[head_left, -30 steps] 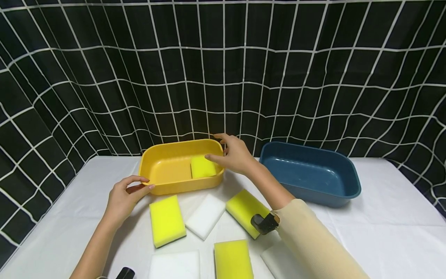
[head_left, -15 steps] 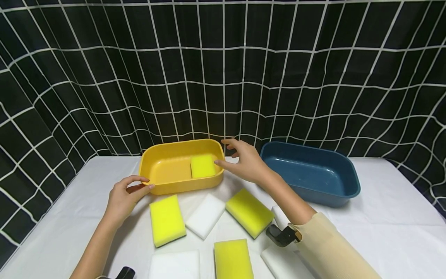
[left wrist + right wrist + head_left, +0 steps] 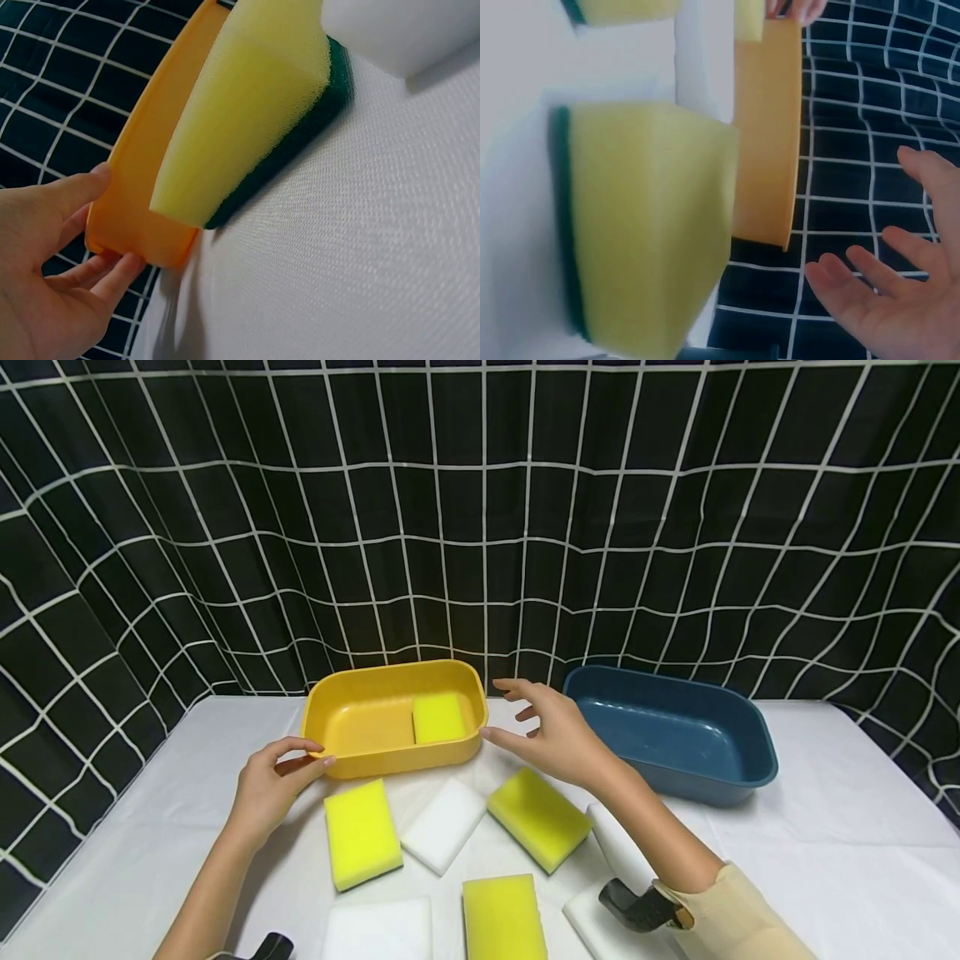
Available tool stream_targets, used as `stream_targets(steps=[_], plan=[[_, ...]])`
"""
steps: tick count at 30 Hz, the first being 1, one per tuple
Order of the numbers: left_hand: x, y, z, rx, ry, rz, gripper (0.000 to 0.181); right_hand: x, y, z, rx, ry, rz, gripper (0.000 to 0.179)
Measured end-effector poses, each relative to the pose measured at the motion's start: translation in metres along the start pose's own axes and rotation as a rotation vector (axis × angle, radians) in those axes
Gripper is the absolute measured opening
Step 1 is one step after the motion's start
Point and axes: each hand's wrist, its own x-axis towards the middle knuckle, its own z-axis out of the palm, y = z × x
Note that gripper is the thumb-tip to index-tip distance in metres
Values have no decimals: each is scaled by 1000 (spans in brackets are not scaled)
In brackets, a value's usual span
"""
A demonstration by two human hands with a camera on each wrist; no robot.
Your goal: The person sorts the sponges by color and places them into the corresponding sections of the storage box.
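Right hand point(image 3: 551, 731) empty, yellow sponge point(image 3: 538, 820) on its near side

I have the right hand loosely spread, holding nothing, between the yellow tray point(image 3: 367, 725) and blue tray point(image 3: 667, 735). The sponge's long axis runs far-left to near-right. My left hand point(image 3: 272, 783), farther from it, pinches the yellow tray's near-left corner. A white block point(image 3: 444, 827) sits just left; the right forearm point(image 3: 663, 822) partly hides another white block point(image 3: 613, 843).

L hand point(image 3: 268, 789) is in pinch grip, L forearm point(image 3: 213, 878) angled fwd. R hand point(image 3: 553, 735) is relaxed, thumb point(image 3: 502, 740) apart from bent fingers point(image 3: 519, 687); R forearm point(image 3: 660, 827) slants fwd & left.
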Motion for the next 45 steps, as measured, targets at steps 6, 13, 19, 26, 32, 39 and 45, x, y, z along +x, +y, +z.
stream_targets(steps=[6,13,19,26,32,39,45], plan=[[0,0,0,5,2,-1,40,-16,-1,1,13,12,17,63],[0,-1,-1,9,8,2,39,-34,-1,-1,1,54,22,61],[-1,-1,0,16,6,3,39,-48,4,-1,7,67,38,62],[0,-1,1,3,7,9,39,-61,11,-1,30,74,27,60],[1,-2,2,0,4,11,40,-66,16,1,23,74,9,61],[0,-1,1,-6,4,11,39,-66,21,3,7,53,8,62],[-1,0,1,-6,5,8,39,-66,24,4,2,29,19,64]])
